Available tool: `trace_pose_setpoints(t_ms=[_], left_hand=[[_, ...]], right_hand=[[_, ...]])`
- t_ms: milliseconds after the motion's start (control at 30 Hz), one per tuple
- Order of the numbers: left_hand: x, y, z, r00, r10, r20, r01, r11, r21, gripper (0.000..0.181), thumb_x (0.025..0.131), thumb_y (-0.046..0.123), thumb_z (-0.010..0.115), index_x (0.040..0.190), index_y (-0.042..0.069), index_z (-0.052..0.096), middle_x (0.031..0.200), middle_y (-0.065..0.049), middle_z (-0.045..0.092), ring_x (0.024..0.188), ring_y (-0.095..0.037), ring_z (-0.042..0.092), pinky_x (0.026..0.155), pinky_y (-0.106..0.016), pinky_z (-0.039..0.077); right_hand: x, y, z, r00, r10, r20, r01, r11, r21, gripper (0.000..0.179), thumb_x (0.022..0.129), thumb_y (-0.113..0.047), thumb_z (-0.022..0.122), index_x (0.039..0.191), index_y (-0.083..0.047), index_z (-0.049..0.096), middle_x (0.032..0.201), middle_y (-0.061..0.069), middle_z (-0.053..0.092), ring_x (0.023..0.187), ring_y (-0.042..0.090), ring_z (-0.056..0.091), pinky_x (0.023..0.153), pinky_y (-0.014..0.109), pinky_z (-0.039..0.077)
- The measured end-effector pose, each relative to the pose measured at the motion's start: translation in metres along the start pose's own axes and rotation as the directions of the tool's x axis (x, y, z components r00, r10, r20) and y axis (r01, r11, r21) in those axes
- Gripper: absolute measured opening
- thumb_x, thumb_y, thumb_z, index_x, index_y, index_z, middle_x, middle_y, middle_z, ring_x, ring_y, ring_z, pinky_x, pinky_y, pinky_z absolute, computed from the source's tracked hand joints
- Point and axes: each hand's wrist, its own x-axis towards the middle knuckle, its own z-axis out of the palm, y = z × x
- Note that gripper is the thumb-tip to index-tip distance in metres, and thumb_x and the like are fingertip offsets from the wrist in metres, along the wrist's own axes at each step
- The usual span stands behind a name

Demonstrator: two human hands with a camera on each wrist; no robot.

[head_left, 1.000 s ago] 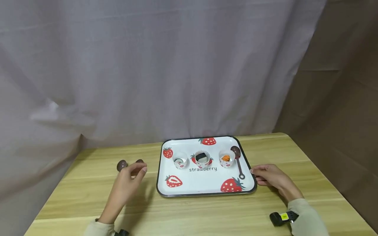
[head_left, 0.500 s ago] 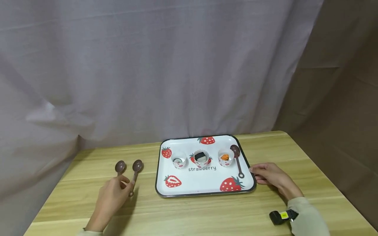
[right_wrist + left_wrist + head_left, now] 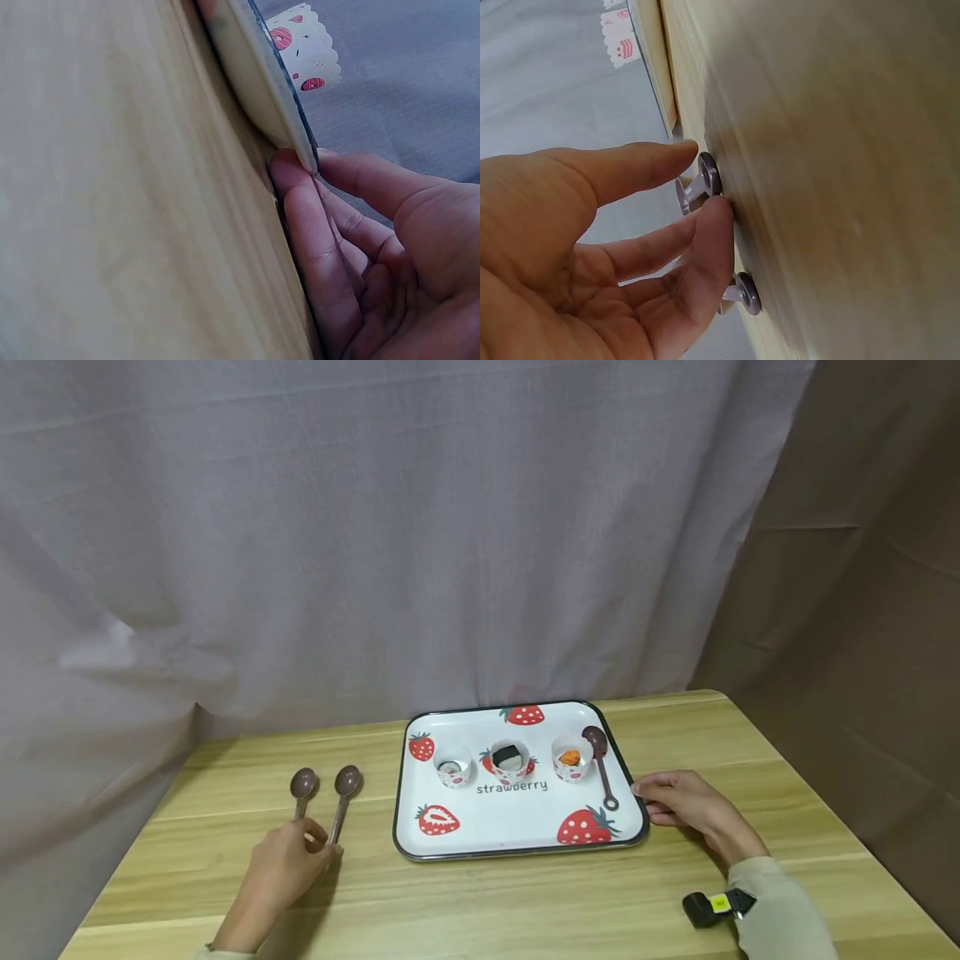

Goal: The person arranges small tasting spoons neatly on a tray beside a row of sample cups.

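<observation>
Two brown spoons lie side by side on the table at left, the nearer-to-tray spoon (image 3: 347,785) and the outer spoon (image 3: 303,785). My left hand (image 3: 287,864) pinches the ringed handle end (image 3: 710,172) of the first spoon, thumb and forefinger on either side. The outer spoon's handle is partly hidden by the hand. A white strawberry-print tray (image 3: 495,827) is at centre. My right hand (image 3: 686,806) grips its right rim, thumb above and fingers below in the right wrist view. On the tray's right side lies a third brown spoon (image 3: 604,772).
Three small paper cups stand on the tray: the left cup (image 3: 453,772) with a white roll-like piece, the middle cup (image 3: 510,768) with a black and white piece, the right cup (image 3: 572,764) with an orange piece. A grey curtain (image 3: 450,527) hangs behind the table.
My left hand has moved left and towards me, down to the spoon's handle end, uncovering both spoon bowls. My right hand stays at the tray's rim.
</observation>
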Motion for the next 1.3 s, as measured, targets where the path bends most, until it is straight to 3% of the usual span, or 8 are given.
trace_pose_setpoints(t_ms=[167,500,633,1000,1300], left_hand=[[0.000,-0.002,-0.001,1.000,0.000,0.017,0.000,1.000,-0.013,0.029,0.090,0.018,0.084,0.104,-0.004,0.072,0.090,-0.015,0.078,0.079,-0.031,0.075,0.063,-0.041,0.062],[0.004,-0.002,-0.004,0.995,-0.075,0.058,0.079,0.994,-0.072,0.022,0.091,0.023,0.083,0.091,0.006,0.068,0.073,0.000,0.070,0.064,-0.017,0.062,0.058,-0.034,0.048],[0.006,-0.004,-0.005,0.993,-0.094,0.075,0.102,0.989,-0.106,0.024,0.089,0.022,0.085,0.088,0.008,0.066,0.076,-0.002,0.072,0.063,-0.017,0.065,0.057,-0.033,0.052],[0.007,-0.010,-0.002,0.985,-0.120,0.128,0.148,0.959,-0.243,0.015,0.092,0.010,0.080,0.089,0.000,0.070,0.081,-0.007,0.072,0.070,-0.018,0.068,0.063,-0.030,0.062],[0.009,-0.012,-0.002,0.988,-0.113,0.110,0.142,0.941,-0.308,0.010,0.099,0.004,0.069,0.098,-0.006,0.073,0.082,-0.010,0.071,0.069,-0.020,0.072,0.063,-0.029,0.063]], right_hand=[[-0.001,-0.002,0.001,1.000,-0.004,0.001,0.004,1.000,-0.003,0.045,0.105,-0.015,0.062,0.133,0.020,0.056,0.088,-0.002,0.069,0.077,0.008,0.066,0.070,0.024,0.061],[-0.004,-0.002,0.002,1.000,0.000,-0.003,0.000,1.000,0.004,0.046,0.106,-0.016,0.062,0.133,0.020,0.056,0.090,-0.002,0.070,0.077,0.008,0.066,0.070,0.024,0.062],[-0.004,0.000,0.001,1.000,0.000,-0.005,0.000,1.000,0.005,0.045,0.106,-0.016,0.062,0.133,0.020,0.057,0.090,-0.002,0.070,0.077,0.008,0.066,0.070,0.024,0.062],[-0.002,0.001,0.002,1.000,-0.006,0.003,0.006,1.000,0.005,0.045,0.106,-0.016,0.062,0.133,0.020,0.057,0.089,-0.002,0.069,0.078,0.008,0.065,0.071,0.024,0.061],[-0.002,-0.002,0.001,1.000,0.003,-0.009,-0.003,1.000,-0.011,0.046,0.105,-0.017,0.063,0.133,0.019,0.057,0.090,-0.001,0.069,0.077,0.009,0.065,0.070,0.024,0.061]])
